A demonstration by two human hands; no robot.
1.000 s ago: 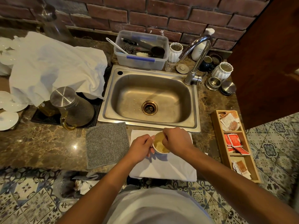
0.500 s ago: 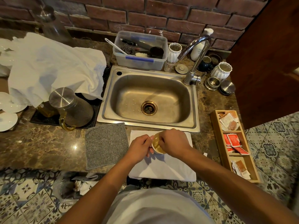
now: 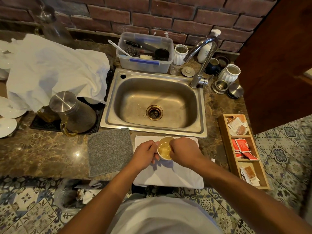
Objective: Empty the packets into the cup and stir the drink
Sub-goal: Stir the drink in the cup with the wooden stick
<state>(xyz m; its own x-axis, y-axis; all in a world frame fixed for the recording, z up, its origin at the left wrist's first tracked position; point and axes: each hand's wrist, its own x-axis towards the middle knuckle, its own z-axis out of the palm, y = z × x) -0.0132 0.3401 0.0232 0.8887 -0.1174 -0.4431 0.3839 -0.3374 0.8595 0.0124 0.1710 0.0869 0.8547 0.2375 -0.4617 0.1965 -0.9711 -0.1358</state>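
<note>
A small white cup (image 3: 163, 149) of pale yellow drink stands on a folded white towel (image 3: 168, 176) at the counter's front edge, just below the sink. My left hand (image 3: 145, 153) wraps around the cup's left side. My right hand (image 3: 184, 152) hovers over the cup's right rim with its fingers pinched shut on a thin stirrer that they almost wholly hide. Red packets (image 3: 241, 146) and white-and-brown packets (image 3: 236, 124) lie in a wooden tray (image 3: 224, 132) to the right.
The steel sink (image 3: 152, 130) and its tap (image 3: 202, 53) lie right behind the cup. A grey cloth (image 3: 109, 151) is to the left, with a metal-lidded jug (image 3: 74, 110) on a black mat beyond it. A plastic tub (image 3: 145, 65) sits at the back.
My right hand has shifted around over the cup, covering more of the drink half a second ago and less now. The cup and my left hand stay in place.
</note>
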